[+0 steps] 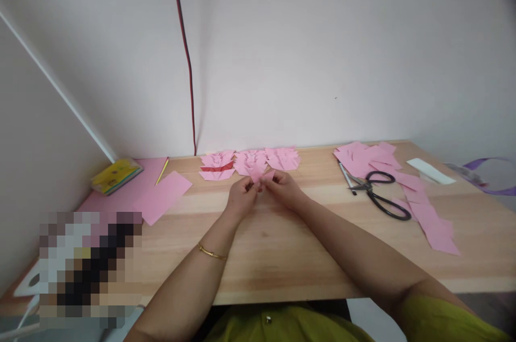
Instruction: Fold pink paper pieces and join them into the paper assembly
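Both hands meet over the middle of the wooden table (274, 250), holding a small folded pink paper (256, 172) between them. My left hand (242, 195) pinches its left side, with the fingers closed. On the right side, my right hand (282, 189) is closed on the same paper. Just beyond the hands, folded pink paper pieces (283, 159) stand in three overlapping groups along the wall. A red piece (216, 168) lies among those of the left group. The lower edge of the held paper is hidden by the fingers.
Black-handled scissors (368, 187) and a pen (346, 176) lie at right beside scattered pink papers (433, 223) and a white strip (431, 171). At left are a pink sheet (163, 198), a yellow pencil (162, 171) and a yellow packet (116, 175). A pixelated area covers the lower left.
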A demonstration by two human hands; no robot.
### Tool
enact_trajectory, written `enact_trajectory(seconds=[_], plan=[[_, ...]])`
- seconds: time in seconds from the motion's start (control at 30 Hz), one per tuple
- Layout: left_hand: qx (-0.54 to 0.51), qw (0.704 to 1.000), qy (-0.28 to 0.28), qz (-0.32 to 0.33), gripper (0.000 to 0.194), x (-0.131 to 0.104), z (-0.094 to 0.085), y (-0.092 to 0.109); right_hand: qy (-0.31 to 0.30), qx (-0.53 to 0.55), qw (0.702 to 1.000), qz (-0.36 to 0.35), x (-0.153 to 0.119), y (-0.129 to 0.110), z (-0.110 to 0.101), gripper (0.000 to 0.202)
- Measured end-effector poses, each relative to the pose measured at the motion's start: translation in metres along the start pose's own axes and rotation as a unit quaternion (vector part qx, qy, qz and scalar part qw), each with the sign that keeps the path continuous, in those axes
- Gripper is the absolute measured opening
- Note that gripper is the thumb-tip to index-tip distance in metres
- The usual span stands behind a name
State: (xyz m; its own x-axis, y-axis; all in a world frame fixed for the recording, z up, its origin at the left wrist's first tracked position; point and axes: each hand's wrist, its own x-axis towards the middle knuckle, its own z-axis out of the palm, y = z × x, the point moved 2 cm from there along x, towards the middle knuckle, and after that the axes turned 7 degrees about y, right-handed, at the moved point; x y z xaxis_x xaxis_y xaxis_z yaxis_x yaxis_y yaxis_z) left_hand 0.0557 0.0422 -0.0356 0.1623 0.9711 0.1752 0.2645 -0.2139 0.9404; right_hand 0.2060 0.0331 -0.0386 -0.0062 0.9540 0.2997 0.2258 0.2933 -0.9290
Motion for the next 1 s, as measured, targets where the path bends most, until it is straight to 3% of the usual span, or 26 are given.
enact_trajectory(seconds=[0.13, 0.37, 1.0], plan=[[0.009, 1.0, -0.004, 0.011, 0.02, -0.0005, 0.0003, 0.0017, 0.028, -0.018, 0.999, 0.032, 0.0002, -0.0015, -0.0017, 0.039], [0.012, 1.0, -0.012, -0.003, 0.023, -0.0012, 0.0007, 0.0016, -0.015, 0.033, 0.999, -0.014, 0.0005, -0.0021, 0.0006, 0.028], [0.037, 0.999, -0.025, 0.006, 0.017, -0.0012, 0.0008, 0.0032, -0.001, 0.001, 1.0, 0.0, 0.0002, 0.0007, 0.0, 0.035]])
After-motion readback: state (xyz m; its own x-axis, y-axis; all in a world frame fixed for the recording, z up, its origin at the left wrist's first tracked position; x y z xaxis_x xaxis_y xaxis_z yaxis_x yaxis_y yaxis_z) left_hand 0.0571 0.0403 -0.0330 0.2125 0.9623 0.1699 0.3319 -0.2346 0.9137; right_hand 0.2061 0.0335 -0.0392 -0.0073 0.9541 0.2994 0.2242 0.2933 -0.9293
